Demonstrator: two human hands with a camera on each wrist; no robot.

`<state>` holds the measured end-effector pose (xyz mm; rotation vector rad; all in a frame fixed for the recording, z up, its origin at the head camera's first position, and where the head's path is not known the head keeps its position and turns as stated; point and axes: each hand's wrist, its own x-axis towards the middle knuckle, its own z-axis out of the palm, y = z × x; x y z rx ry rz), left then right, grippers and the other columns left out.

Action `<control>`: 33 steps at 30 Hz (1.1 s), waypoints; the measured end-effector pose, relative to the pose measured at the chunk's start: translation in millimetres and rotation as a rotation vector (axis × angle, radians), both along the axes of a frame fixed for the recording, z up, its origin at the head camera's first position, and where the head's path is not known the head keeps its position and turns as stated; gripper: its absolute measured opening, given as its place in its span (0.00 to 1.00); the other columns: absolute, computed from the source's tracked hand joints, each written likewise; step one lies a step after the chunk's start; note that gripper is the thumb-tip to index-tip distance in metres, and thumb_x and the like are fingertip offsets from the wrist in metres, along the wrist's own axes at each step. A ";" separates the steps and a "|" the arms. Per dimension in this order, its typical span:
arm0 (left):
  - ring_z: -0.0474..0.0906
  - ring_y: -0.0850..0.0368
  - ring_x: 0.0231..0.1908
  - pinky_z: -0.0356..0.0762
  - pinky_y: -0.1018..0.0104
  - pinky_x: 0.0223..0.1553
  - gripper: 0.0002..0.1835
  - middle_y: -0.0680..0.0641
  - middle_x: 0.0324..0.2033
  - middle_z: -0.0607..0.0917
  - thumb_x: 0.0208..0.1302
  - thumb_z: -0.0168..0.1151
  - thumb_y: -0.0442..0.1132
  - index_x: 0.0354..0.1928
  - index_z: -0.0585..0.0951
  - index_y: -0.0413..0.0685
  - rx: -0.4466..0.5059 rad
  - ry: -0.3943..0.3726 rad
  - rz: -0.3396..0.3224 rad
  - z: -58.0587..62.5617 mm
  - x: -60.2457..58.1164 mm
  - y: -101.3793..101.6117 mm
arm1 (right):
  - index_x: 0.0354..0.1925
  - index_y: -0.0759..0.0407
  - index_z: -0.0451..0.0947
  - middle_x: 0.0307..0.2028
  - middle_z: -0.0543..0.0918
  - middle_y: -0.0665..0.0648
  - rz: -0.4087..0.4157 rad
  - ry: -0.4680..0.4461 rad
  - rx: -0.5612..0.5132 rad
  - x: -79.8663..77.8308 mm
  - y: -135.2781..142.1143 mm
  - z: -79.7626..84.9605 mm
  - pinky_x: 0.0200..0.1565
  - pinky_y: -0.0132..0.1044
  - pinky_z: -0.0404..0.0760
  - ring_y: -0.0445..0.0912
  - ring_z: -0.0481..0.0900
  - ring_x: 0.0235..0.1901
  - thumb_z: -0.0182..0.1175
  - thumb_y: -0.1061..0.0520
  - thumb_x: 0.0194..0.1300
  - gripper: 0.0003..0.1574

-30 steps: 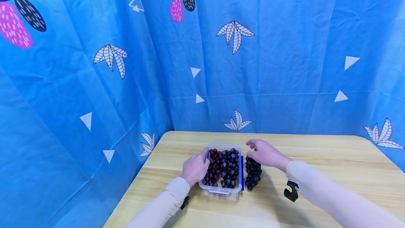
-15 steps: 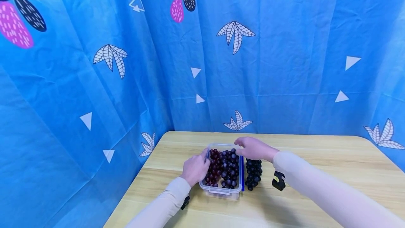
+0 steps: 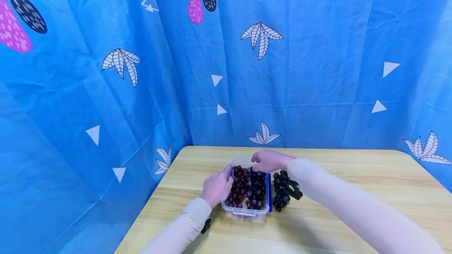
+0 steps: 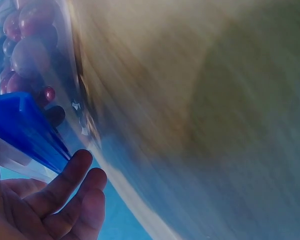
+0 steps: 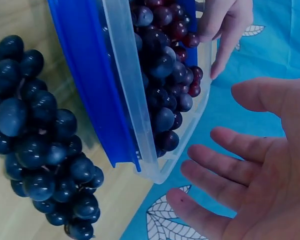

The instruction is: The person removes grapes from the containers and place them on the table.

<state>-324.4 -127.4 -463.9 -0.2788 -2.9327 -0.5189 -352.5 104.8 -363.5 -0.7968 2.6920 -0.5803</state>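
Observation:
A clear plastic container point(image 3: 247, 211) with blue side clasps stands on the table. Inside lie red grapes point(image 3: 238, 186) on the left and dark purple grapes point(image 3: 257, 193) on the right. My left hand point(image 3: 216, 189) holds its left rim, the fingers right at the blue clasp point(image 4: 27, 127) in the left wrist view. Over the far right corner of the container is my right hand point(image 3: 271, 160), holding nothing. Its fingers point(image 5: 222, 170) are spread and relaxed in the right wrist view. A bunch of black grapes point(image 3: 281, 193) lies beside the right blue clasp point(image 5: 87, 75).
The light wooden table point(image 3: 335, 191) extends to the right of the container. A blue patterned curtain point(image 3: 318, 101) hangs behind the table and along its left side. Black wrist devices point(image 3: 296, 189) are worn on both wrists.
My right hand has moved left from above the black grapes to over the container's far right part. The left hand has stayed at the rim, and the grapes lie as before.

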 end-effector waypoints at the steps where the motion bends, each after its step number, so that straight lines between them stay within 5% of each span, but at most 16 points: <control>1: 0.69 0.56 0.14 0.68 0.60 0.19 0.31 0.50 0.15 0.74 0.75 0.46 0.51 0.77 0.62 0.54 -0.001 -0.003 0.000 0.2 0.2 -0.2 | 0.65 0.63 0.74 0.62 0.79 0.63 0.003 -0.003 0.010 -2.6 -1.4 -0.8 0.63 0.54 0.74 0.58 0.76 0.63 0.57 0.51 0.73 0.28; 14: 0.74 0.54 0.21 0.73 0.56 0.25 0.30 0.42 0.30 0.85 0.74 0.49 0.50 0.75 0.66 0.52 -0.024 0.043 -0.006 4.9 0.7 -0.1 | 0.64 0.60 0.76 0.63 0.78 0.60 0.031 -0.038 0.116 -17.8 -11.5 5.9 0.62 0.52 0.75 0.56 0.76 0.63 0.57 0.49 0.71 0.28; 21: 0.71 0.55 0.17 0.70 0.59 0.21 0.31 0.48 0.18 0.76 0.74 0.49 0.49 0.76 0.65 0.53 -0.016 0.021 -0.009 0.1 4.6 -1.9 | 0.63 0.58 0.78 0.63 0.78 0.57 0.044 -0.055 0.153 -22.1 -18.7 1.3 0.63 0.50 0.75 0.53 0.76 0.63 0.58 0.46 0.70 0.29; 33: 0.69 0.57 0.16 0.69 0.59 0.21 0.30 0.51 0.16 0.73 0.75 0.48 0.50 0.76 0.65 0.52 -0.020 0.036 -0.009 -0.9 4.0 1.8 | 0.65 0.60 0.76 0.64 0.78 0.57 0.079 -0.031 0.229 -29.4 -21.1 -0.2 0.63 0.48 0.75 0.53 0.75 0.65 0.58 0.51 0.72 0.27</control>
